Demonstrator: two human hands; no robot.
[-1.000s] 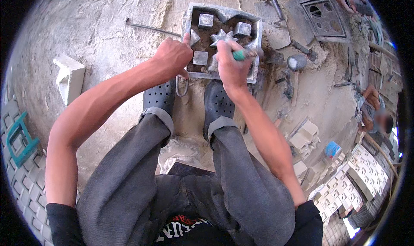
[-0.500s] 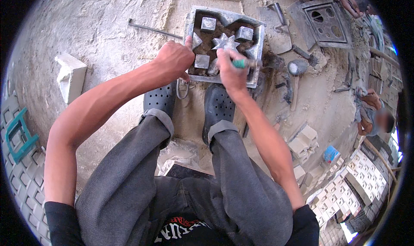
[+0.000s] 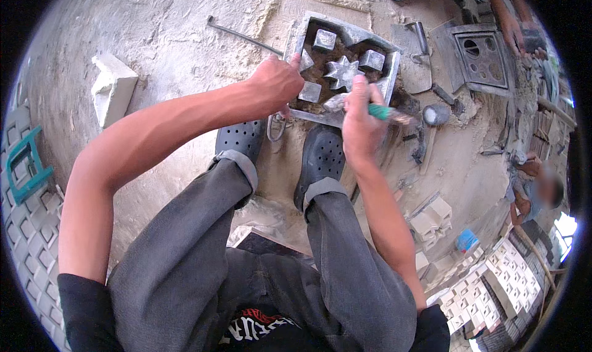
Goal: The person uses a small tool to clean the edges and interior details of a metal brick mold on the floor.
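Observation:
A grey metal mould (image 3: 393,73) lies on the dusty floor beyond my shoes. Inside its square frame are several raised cubes and, at the centre, an eight-pointed star (image 3: 341,72). My left hand (image 3: 275,85) is closed over the mould's left wall, index finger along the rim and thumb low at the near corner. In my right hand (image 3: 362,120) is a paintbrush with a green handle (image 3: 378,111). Its blurred bristle end points right, past the mould's near right corner. The right hand covers part of the near rim.
A thin metal rod (image 3: 243,38) and a broken white block (image 3: 113,91) lie to the left. Rightward are a trowel (image 3: 419,73), a mallet (image 3: 436,114) and a patterned metal plate (image 3: 484,62). Another person's hand (image 3: 510,32) is at far right; a second person (image 3: 535,188) sits near cast blocks (image 3: 515,262).
My right hand with the paintbrush has drawn back from beside the star to the near right of the mould. The left hand keeps its place on the rim. The whole view has shifted slightly.

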